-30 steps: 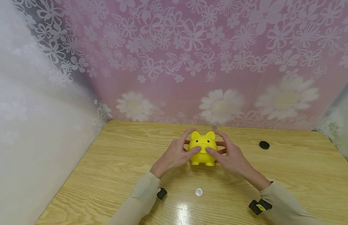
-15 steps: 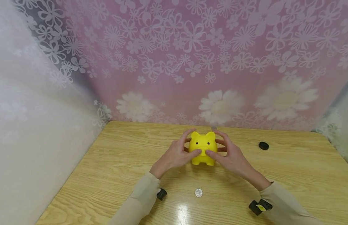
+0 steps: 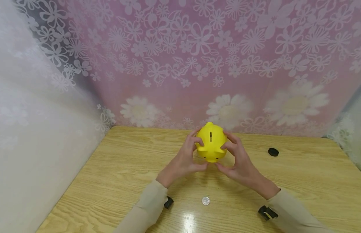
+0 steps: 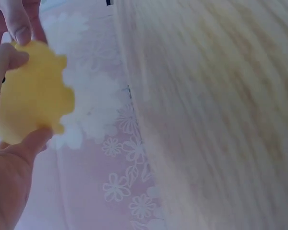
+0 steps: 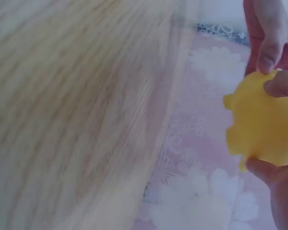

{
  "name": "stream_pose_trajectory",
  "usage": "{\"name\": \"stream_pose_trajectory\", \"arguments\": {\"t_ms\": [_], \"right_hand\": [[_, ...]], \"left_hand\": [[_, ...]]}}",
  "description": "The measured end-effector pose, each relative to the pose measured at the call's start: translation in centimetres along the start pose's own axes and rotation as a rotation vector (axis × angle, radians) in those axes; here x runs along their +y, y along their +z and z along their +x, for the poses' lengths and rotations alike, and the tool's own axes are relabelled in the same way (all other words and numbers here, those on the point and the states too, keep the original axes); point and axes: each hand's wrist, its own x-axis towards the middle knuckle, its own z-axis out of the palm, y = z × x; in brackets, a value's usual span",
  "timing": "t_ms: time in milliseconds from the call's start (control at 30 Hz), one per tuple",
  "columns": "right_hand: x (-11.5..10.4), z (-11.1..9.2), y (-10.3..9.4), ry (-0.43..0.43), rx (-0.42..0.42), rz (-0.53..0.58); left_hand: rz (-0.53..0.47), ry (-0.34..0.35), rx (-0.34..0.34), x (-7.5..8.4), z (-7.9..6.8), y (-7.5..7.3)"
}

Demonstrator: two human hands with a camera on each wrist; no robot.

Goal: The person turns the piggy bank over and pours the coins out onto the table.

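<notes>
A yellow piggy bank [image 3: 212, 142] is held between both hands, its snout tipped down toward me and the dark coin slot [image 3: 211, 137] on its back in sight. My left hand [image 3: 184, 155] grips its left side, with the thumb low by the snout and a bent finger near the ear. On the opposite side my right hand [image 3: 240, 160] grips it in much the same way. Both wrist views show the piggy bank [image 4: 36, 93] raised off the tabletop, its stubby feet pointing away from the fingers. Closer to me lies a silver coin [image 3: 205, 201], flat on the wood.
The wooden table [image 3: 133, 161] reaches back to a pink flowered curtain [image 3: 174, 64]. A round black cap [image 3: 273, 152] lies at the right rear. Whitish cloth [image 3: 37, 129] hangs along the left side. Dark camera mounts [image 3: 267, 212] sit at the wrists.
Both hands have tilted the piggy bank forward, so its face turned down and its slotted back came into view. A coin seen behind it earlier is now out of sight.
</notes>
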Motion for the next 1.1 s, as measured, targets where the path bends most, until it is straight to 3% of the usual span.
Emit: {"name": "stream_pose_trajectory", "arguments": {"t_ms": [67, 167, 567, 700, 933, 1100], "right_hand": [[0.2, 0.1, 0.1, -0.086, 0.028, -0.051], [0.3, 0.2, 0.3, -0.14, 0.054, -0.1], [0.5, -0.1, 0.5, -0.117, 0.039, -0.068], [0.4, -0.4, 0.2, 0.0, 0.002, -0.022], [0.0, -0.8, 0.2, 0.198, -0.01, -0.026], [-0.7, -0.6, 0.0, 0.443, -0.077, 0.024]], "left_hand": [[0.08, 0.068, 0.034, 0.0, 0.1, 0.0], [0.159, 0.115, 0.065, 0.0, 0.2, 0.0], [0.144, 0.093, 0.048, -0.1, 0.0, 0.1], [0.111, 0.041, 0.02, -0.1, -0.2, 0.0], [0.055, -0.138, -0.022, 0.1, -0.6, -0.3], [0.035, -0.266, -0.039, 0.2, -0.4, -0.4]]}}
